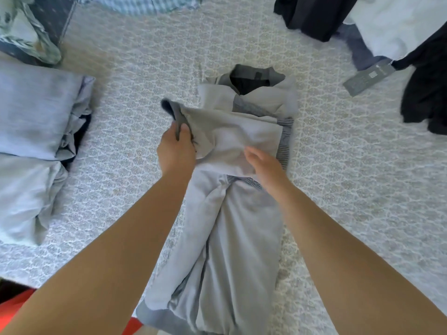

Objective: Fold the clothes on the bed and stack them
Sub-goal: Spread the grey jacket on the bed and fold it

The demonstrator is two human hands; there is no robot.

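A light grey jacket (pixel 232 238) with a darker collar lies lengthwise on the patterned bedspread (pixel 135 97), collar at the far end. One sleeve is laid across its chest. My left hand (pixel 175 151) pinches the dark cuff of that sleeve at the jacket's left edge. My right hand (pixel 263 165) rests with relaxed fingers on the folded sleeve near the jacket's middle. A stack of folded grey clothes (pixel 38 131) sits at the left.
Unfolded black and white garments (pixel 396 32) with a grey hang tag (pixel 368 77) lie at the far right. A floral and dark cloth (pixel 31 27) sits at the far left corner, a striped one (pixel 145 3) at the far edge.
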